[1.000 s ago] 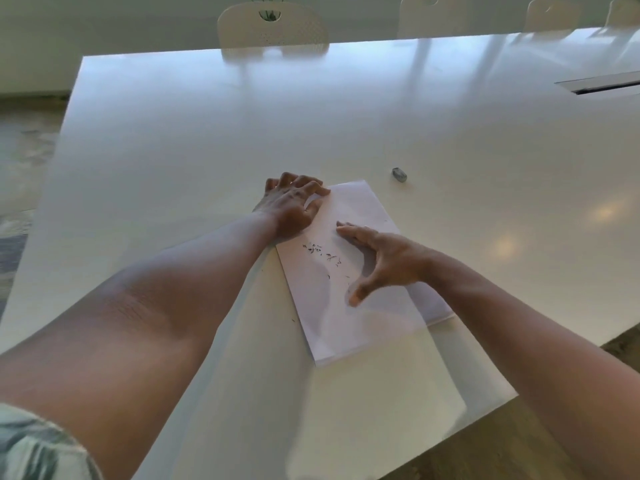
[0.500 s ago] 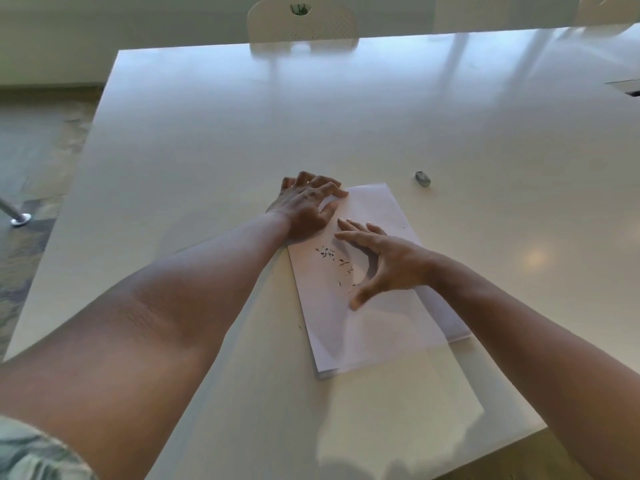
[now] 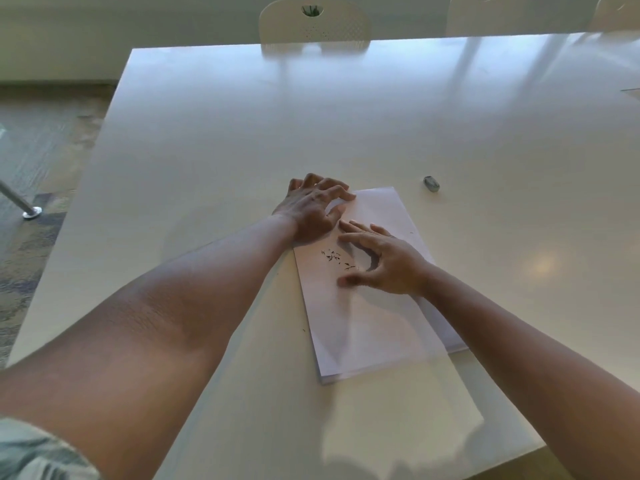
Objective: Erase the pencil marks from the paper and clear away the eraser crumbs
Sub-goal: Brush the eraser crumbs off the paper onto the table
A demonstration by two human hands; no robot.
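Left hand (image 3: pixel 311 209) pins paper (image 3: pixel 367 306), right hand (image 3: pixel 384 265) spread beside crumbs (image 3: pixel 337 259); sloppy sweep risks smearing or scattering them.

Bare forearms, a pale green patterned sleeve (image 3: pixel 38 452) at the left elbow

Both bare forearms reach forward, left hand (image 3: pixel 311 209) spread flat, right hand (image 3: pixel 384 263) apparently hovering with fingers loosely curved.
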